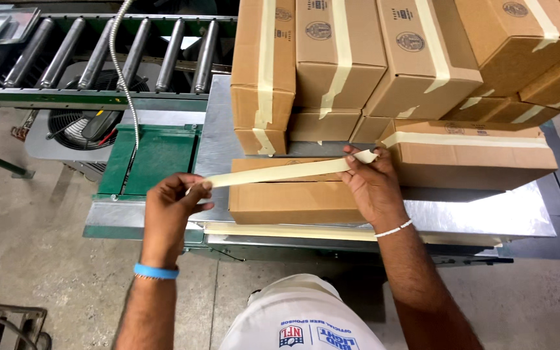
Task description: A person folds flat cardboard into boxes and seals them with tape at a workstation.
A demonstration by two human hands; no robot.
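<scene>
A strip of pale paper tape (280, 172) stretches between both hands above a small brown cardboard box (290, 201) on a shiny metal table (487, 217). My left hand (170, 206), with a blue wristband, pinches the strip's left end. My right hand (372, 185), with a white bead bracelet, holds the right end over the box's far right corner. Another taped box (468, 155) lies just right of it.
Several taped cardboard boxes (384, 58) are stacked at the back of the table. A roller conveyor (98, 55) runs at upper left, with a fan (82, 123) under it and a green plate (153, 159) beside the table. Concrete floor lies below.
</scene>
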